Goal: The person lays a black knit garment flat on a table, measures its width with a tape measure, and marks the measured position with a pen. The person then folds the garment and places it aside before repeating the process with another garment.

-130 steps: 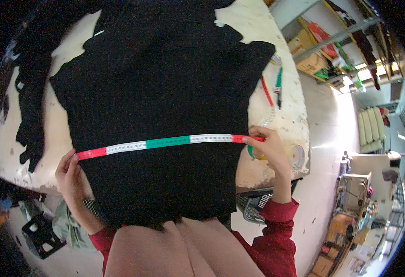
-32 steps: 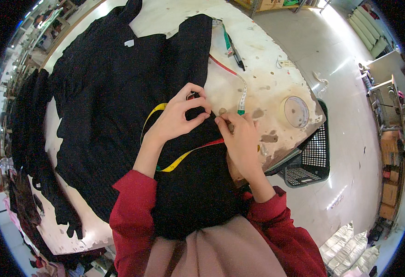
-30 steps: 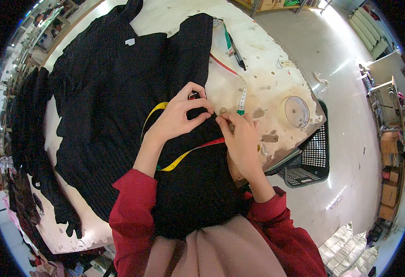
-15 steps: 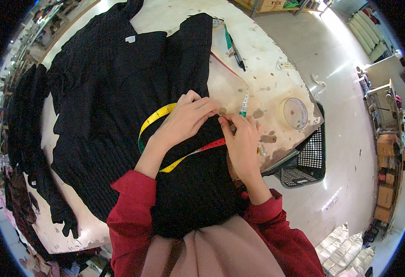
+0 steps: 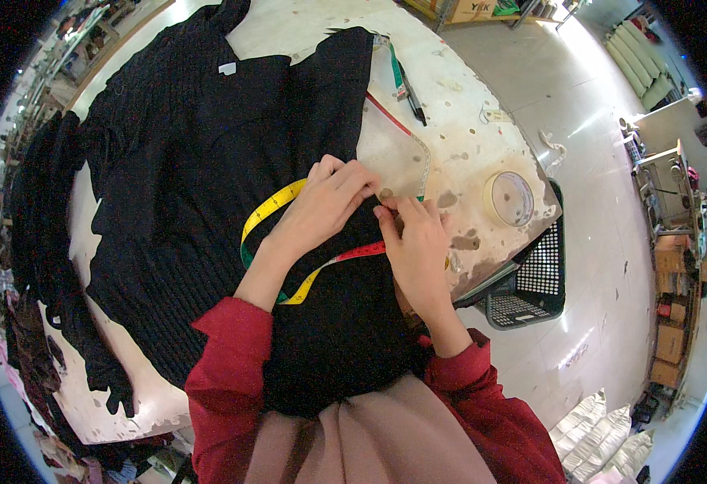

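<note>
A black ribbed knit garment (image 5: 200, 169) lies spread over the table in front of me. At its right edge my left hand (image 5: 327, 200) is closed, fingertips bent down onto the cloth. Just to the right, my right hand (image 5: 419, 250) pinches the same edge between thumb and forefinger. The fingertips of the two hands are close but apart. A multicoloured measuring tape (image 5: 266, 211) loops out from under my left hand and back beneath my right hand. Another stretch of it curves over the bare tabletop beyond. My fingers hide part of the edge and the tape.
On the pale, stained table (image 5: 458, 89) lie a black pen (image 5: 415, 106) and a clear roll of adhesive tape (image 5: 491, 200). A dark perforated basket (image 5: 545, 262) stands below the right corner. Another dark garment (image 5: 47, 202) hangs along the left edge. Silvery packages (image 5: 599, 431) are at lower right.
My left fingertips have drawn slightly left, away from the right ones. The lower part of the tape loop has shifted and bends more sharply. My right hand has barely moved.
</note>
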The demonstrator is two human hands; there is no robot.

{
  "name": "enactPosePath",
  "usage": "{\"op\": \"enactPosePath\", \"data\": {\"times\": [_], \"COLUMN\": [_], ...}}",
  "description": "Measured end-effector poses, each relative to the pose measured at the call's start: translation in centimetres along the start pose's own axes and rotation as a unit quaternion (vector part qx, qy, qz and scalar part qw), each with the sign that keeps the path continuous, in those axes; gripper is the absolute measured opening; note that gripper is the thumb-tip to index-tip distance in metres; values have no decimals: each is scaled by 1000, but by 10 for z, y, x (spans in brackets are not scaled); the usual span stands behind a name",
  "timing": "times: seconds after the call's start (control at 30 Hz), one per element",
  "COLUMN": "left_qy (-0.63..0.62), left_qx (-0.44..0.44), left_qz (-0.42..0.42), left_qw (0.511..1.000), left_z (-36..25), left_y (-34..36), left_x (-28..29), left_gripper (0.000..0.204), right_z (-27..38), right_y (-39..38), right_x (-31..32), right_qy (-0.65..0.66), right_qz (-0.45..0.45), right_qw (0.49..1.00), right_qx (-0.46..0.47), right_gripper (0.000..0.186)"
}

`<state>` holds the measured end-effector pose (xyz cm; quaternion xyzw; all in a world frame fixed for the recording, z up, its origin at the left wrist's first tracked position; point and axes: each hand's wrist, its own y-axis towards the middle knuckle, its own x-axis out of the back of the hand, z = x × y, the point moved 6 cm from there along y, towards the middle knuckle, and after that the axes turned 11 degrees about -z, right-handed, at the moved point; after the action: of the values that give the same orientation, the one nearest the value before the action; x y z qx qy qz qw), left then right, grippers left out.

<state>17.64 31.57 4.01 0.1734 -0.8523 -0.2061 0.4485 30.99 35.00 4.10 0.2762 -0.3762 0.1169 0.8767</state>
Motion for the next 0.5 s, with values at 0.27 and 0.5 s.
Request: {"op": "enactPosePath", "data": {"times": [0.27, 0.5], "left_qy": [-28, 42], "left_qx": [-13, -34], "left_qz": [-7, -37], "left_qw": [1000, 998], "left_z": [6, 6], "left_y": [-3, 3], "left_x": [0, 6], "left_gripper": [16, 22], "right_z": [0, -5], "right_y": [-10, -13], "right_x": [8, 8], "right_qy": [-33, -25], "right_qz": [27, 53], "right_qw": [999, 998], "right_qx": [26, 3], "right_gripper": [14, 17]}}
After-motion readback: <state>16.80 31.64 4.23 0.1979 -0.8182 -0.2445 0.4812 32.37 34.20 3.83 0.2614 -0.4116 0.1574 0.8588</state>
